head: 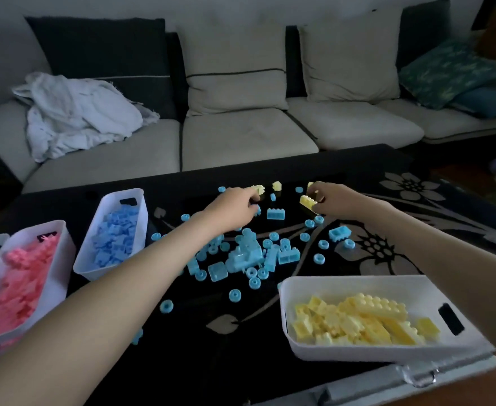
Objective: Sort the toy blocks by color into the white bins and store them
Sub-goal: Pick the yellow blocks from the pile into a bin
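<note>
- Head view: my right hand (334,203) is at the far side of the table (200,367), thumb and fingers curled round a yellow brick (308,202). The brick's long axis runs slantwise, its studded face turned up and to the left.
- My left hand (235,206) reaches just as far, with its fingers curled down onto a small yellow block (258,189). I cannot tell whether they have closed on it or only touch it.
- One more loose yellow block (276,186) lies between my two hands, at the table's far edge.
- The yellow bin (343,281) sits at the near right corner, back towards me and under my right forearm. Its long side lies across my view, and its mouth is open and about half full of pale yellow pieces.
- I judge my right hand the nearer to it, needing only a straight pull back. My left would have to cross over the heap of cyan blocks (246,253) in the middle.
- The blue bin (106,197) and the pink bin (36,227) stand on the left, well apart from the yellow pieces.
</note>
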